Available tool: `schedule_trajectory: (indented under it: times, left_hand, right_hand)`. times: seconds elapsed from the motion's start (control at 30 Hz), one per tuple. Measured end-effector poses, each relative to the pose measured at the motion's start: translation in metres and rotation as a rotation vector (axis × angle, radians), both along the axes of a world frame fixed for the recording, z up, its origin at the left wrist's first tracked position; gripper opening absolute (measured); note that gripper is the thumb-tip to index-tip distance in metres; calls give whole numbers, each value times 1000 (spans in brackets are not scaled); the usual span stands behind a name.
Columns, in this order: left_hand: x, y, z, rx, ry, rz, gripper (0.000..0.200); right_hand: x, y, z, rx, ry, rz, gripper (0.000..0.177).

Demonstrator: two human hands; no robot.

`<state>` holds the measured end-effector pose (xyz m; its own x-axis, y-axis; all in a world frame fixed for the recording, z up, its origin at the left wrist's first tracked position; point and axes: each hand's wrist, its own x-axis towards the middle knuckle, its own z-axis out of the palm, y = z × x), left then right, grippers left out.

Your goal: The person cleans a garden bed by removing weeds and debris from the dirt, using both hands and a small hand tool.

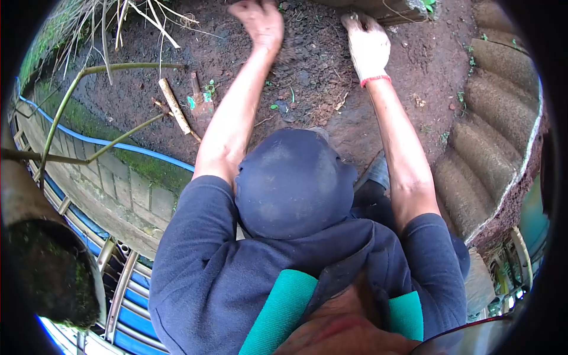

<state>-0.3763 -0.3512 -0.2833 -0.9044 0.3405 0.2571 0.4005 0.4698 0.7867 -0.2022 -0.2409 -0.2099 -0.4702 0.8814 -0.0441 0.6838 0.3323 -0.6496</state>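
Observation:
My left hand (pixel 263 26) is bare and low over loose dark soil (pixel 305 56). Its thumb is spread to the side, and the upper frame edge cuts off part of the fingers. On my right hand (pixel 368 47) is a dirty white work glove with a red cuff. Its fingers curl down at the soil beside a thick grey-brown slab (pixel 390 10); I cannot tell what is in them. Between both arms, my bent knee (pixel 296 183) in dark cloth fills the middle of the view.
A cut stick (pixel 174 106) lies left of my left forearm, with dry roots (pixel 121 18) above it. A blue hose (pixel 139 151) runs along a mossy block wall (pixel 112 177). Corrugated sheets (pixel 488 136) border the right side. A thin green stem (pixel 59 112) arches at left.

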Motion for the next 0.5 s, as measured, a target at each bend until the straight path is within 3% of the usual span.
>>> schedule_trajectory:
  times: [0.1,0.17,0.2,0.3,0.33,0.37,0.4,0.43,0.47,0.5]
  left_hand:
    - [14,10,-10,-57,-167,-26,39]
    - [15,23,-17,-98,-138,-64,47]
    - [18,23,-1,-44,-277,-82,46]
    - [12,23,43,139,-624,-162,43]
    - [11,22,55,-71,-802,-208,45]
    - [20,21,55,-99,-755,-224,45]
    - [30,18,48,-127,-706,-240,46]
    - [37,5,30,24,-547,-380,46]
    - [48,-6,37,-53,-400,-330,44]
    - [55,-23,32,-25,-186,-377,41]
  right_hand:
    - [-36,-18,28,-285,-27,-132,47]
    - [-46,-22,39,-257,217,-174,37]
    - [-42,-24,40,-239,329,-193,32]
    - [-33,-9,29,-427,321,-120,38]
    - [-32,-9,29,-461,329,-94,38]
    - [-35,-15,26,-438,356,-61,36]
    - [-34,-16,28,-334,195,105,37]
    - [-24,-21,36,-412,226,162,38]
    - [-17,-28,49,-494,259,225,39]
    - [-8,-32,36,-63,204,358,38]
